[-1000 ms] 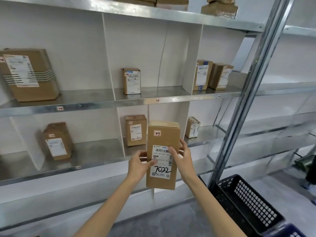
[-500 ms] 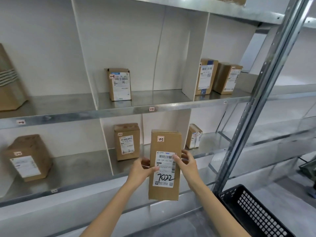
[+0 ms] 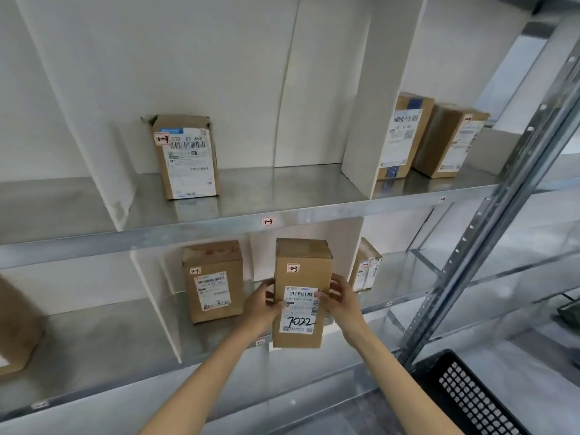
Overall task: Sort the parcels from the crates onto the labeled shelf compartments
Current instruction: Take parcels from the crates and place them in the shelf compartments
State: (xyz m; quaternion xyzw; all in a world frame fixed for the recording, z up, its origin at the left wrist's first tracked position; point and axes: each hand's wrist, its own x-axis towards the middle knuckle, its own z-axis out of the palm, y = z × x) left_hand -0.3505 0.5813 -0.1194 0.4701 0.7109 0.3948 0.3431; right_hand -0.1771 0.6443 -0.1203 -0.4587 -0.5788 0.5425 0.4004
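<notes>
I hold an upright brown cardboard parcel [image 3: 301,271] with a white shipping label, "7022" handwritten on it, and a small "2-3" sticker. My left hand [image 3: 262,304] grips its left side and my right hand [image 3: 340,298] grips its right side, thumbs on the label. The parcel's base is level with the front edge of the lower metal shelf [image 3: 125,346]. In the compartment just behind it stands another parcel marked 2-3 [image 3: 213,282]. A small tag [image 3: 260,342] sits on that shelf's front lip, left of the held parcel.
On the upper shelf [image 3: 282,199], tagged 1-3, stands one labelled box [image 3: 186,158]; two more boxes [image 3: 405,133] fill the compartment to its right. White dividers [image 3: 157,306] separate compartments. A small parcel [image 3: 367,266] stands lower right. A metal upright [image 3: 489,240] and a black crate [image 3: 470,394] lie at right.
The view has moved closer to the shelves and shifted right. Both hands have carried the parcel forward toward the lower compartment holding the 2-3 box.
</notes>
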